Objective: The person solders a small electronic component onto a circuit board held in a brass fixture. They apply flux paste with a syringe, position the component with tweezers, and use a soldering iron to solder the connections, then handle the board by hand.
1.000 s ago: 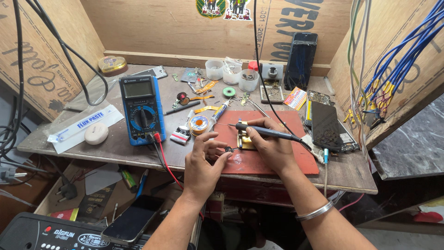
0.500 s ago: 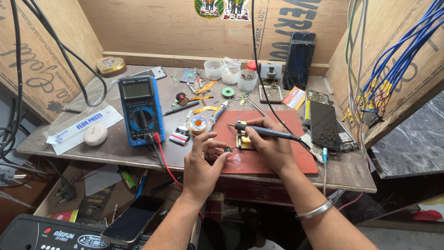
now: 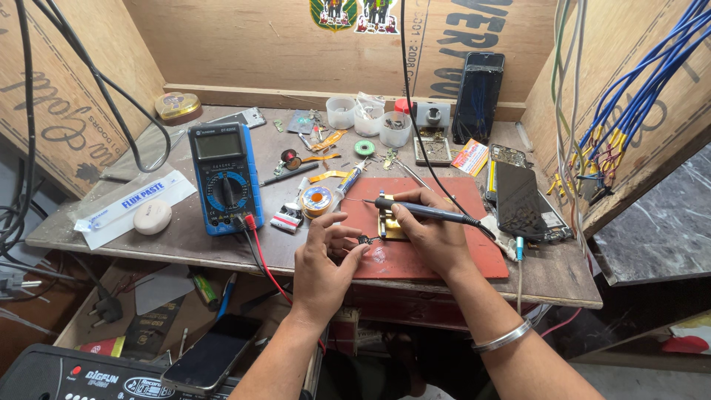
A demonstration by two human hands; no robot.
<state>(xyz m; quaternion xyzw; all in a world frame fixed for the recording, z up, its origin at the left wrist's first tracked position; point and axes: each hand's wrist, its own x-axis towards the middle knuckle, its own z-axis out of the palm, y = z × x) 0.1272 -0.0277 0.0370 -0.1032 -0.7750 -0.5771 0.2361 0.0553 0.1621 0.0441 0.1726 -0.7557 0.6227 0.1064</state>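
My right hand (image 3: pixel 433 233) grips a dark soldering iron (image 3: pixel 418 211) lying across its fingers, tip pointing left over the red work mat (image 3: pixel 444 259). Under that hand sits a small brass-coloured holder (image 3: pixel 390 226) on the mat. My left hand (image 3: pixel 320 263) pinches a tiny dark part (image 3: pixel 364 240) between thumb and forefinger at the mat's left edge, just left of the holder. A spool of solder wire (image 3: pixel 319 200) lies beyond my left hand.
A blue multimeter (image 3: pixel 224 178) with red and black leads stands left. A flux paste box (image 3: pixel 133 200), a white oval case (image 3: pixel 152 217), small cups (image 3: pixel 368 118), two phones (image 3: pixel 522 200) and hanging blue wires (image 3: pixel 637 96) surround the mat. Wooden walls enclose the bench.
Both hands stay almost where they were; the soldering iron has shifted only slightly.
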